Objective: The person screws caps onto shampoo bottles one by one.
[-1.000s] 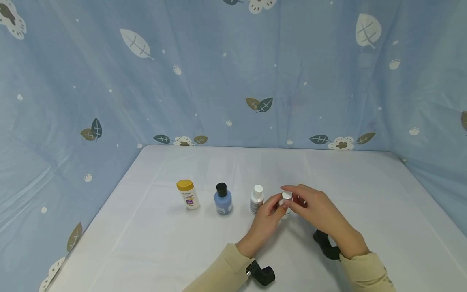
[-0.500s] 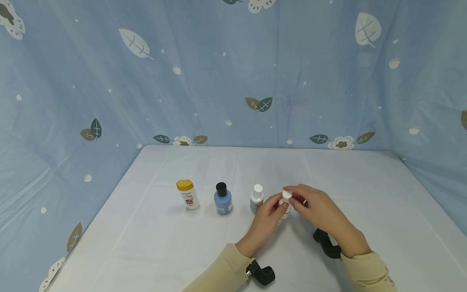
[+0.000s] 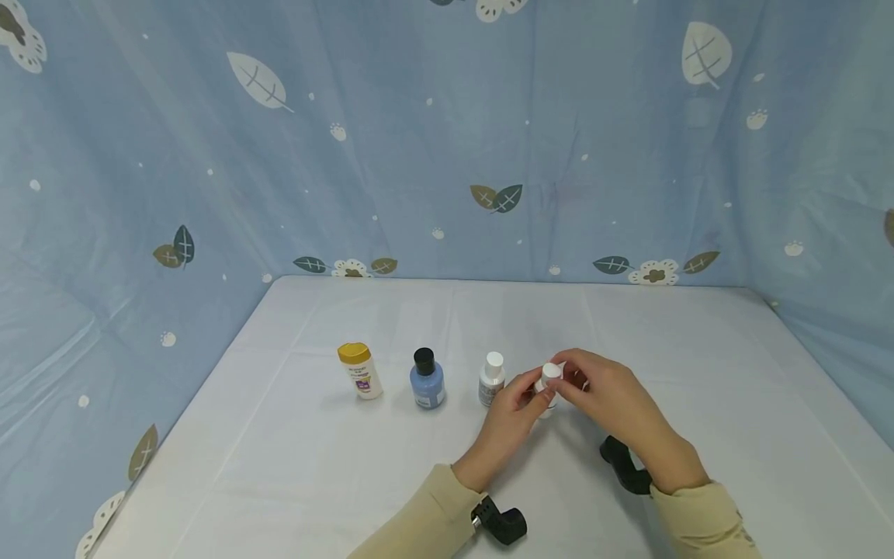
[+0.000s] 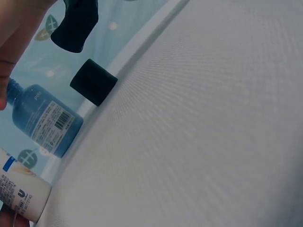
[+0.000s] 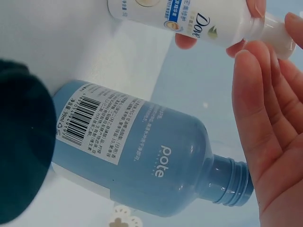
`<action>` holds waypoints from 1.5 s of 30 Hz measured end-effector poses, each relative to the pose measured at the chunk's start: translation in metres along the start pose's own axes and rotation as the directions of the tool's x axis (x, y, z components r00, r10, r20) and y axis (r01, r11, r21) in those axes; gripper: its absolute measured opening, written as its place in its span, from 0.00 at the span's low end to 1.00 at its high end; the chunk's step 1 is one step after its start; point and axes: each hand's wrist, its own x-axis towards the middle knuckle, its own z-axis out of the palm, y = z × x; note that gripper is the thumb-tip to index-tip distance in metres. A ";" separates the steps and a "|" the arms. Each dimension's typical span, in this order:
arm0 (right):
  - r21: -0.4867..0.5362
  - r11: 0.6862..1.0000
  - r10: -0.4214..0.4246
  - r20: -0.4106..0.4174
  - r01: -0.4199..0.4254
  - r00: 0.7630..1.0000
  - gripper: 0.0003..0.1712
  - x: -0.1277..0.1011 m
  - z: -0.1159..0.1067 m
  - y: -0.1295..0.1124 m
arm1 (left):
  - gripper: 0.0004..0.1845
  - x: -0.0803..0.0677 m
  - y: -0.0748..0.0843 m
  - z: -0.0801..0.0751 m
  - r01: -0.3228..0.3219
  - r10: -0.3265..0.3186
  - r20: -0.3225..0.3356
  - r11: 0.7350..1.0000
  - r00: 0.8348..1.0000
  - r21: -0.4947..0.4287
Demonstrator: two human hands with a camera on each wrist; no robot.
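Observation:
In the head view, my left hand (image 3: 510, 423) grips the body of a small white bottle (image 3: 545, 405), mostly hidden by the fingers. My right hand (image 3: 611, 392) pinches its white cap (image 3: 552, 372) between thumb and fingers. The right wrist view shows a white Dove-labelled bottle (image 5: 189, 16) with fingers around it and at its pale cap (image 5: 279, 37). A blue bottle (image 5: 137, 149) with a bare threaded neck fills the middle there. In the left wrist view, a black cap (image 4: 93, 82) lies near the blue bottle (image 4: 45, 120), and a white bottle (image 4: 23, 191) is lower left.
In the head view, a yellow-capped white bottle (image 3: 361, 373), a black-capped blue bottle (image 3: 427, 380) and a white-capped bottle (image 3: 492, 380) stand in a row left of the hands. The white tabletop (image 3: 293, 481) meets a blue leaf-patterned curtain (image 3: 419, 140).
The right hand's fingers have shifted slightly right and turned around the white cap, now more exposed. My left hand keeps its hold, and the other bottles stay put.

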 end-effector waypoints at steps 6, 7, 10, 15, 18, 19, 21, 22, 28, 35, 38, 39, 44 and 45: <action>-0.028 0.999 0.019 -0.023 -0.020 1.000 0.16 0.000 0.000 -0.001 | 0.18 0.000 -0.002 0.001 -0.017 0.017 -0.001 1.000 1.000 0.007; -0.032 0.999 0.024 -0.025 -0.025 0.999 0.16 0.000 0.001 -0.001 | 0.18 0.001 -0.002 0.001 -0.018 0.018 0.001 1.000 1.000 0.006; -0.041 0.998 0.036 -0.035 -0.038 0.999 0.16 0.000 0.002 -0.002 | 0.19 0.000 -0.003 0.001 -0.022 0.022 0.004 1.000 1.000 0.006; -0.056 0.997 0.043 -0.065 -0.046 0.997 0.17 0.000 0.004 -0.003 | 0.21 -0.001 -0.001 0.001 -0.017 0.018 -0.006 0.998 1.000 0.063; -0.065 0.997 0.044 -0.080 -0.049 0.996 0.19 0.000 0.005 -0.002 | 0.23 -0.001 0.001 0.001 -0.012 0.013 -0.012 0.995 1.000 0.095; -0.065 0.997 0.047 -0.080 -0.053 0.996 0.19 0.000 0.006 -0.002 | 0.24 -0.001 0.001 0.001 -0.009 0.011 -0.011 0.995 1.000 0.095; -0.065 0.996 0.052 -0.072 -0.057 0.996 0.22 0.000 0.006 -0.002 | 0.24 -0.001 0.001 0.002 -0.008 0.009 -0.009 0.996 1.000 0.092; -0.068 0.996 0.051 -0.069 -0.055 0.996 0.23 0.000 0.006 -0.002 | 0.25 -0.001 0.000 0.002 -0.014 0.015 -0.011 0.995 1.000 0.096; -0.071 0.997 -0.004 -0.047 0.001 0.999 0.28 0.000 0.003 -0.001 | 0.25 0.003 -0.021 0.004 -0.046 0.050 -0.025 0.992 0.998 0.117; -0.031 0.998 -0.047 -0.058 0.045 0.997 0.24 -0.001 -0.010 -0.004 | 0.28 0.006 -0.034 0.004 -0.004 0.008 -0.032 0.993 0.999 0.116; -0.013 0.999 -0.040 -0.072 0.039 0.997 0.23 -0.002 -0.015 -0.003 | 0.28 0.004 -0.023 0.003 0.026 -0.022 -0.032 0.993 0.999 0.116; -0.013 0.999 -0.040 -0.081 0.039 0.996 0.23 -0.002 -0.016 -0.003 | 0.28 0.003 -0.022 0.003 0.033 -0.029 -0.031 0.993 0.999 0.117; -0.009 1.000 -0.030 -0.127 0.029 0.991 0.22 -0.004 -0.022 -0.002 | 0.30 0.005 -0.029 0.004 0.050 -0.045 -0.037 0.991 0.998 0.125; -0.011 1.000 -0.027 -0.138 0.026 0.990 0.22 -0.004 -0.023 -0.001 | 0.30 0.005 -0.030 0.004 0.040 -0.035 -0.038 0.992 0.999 0.123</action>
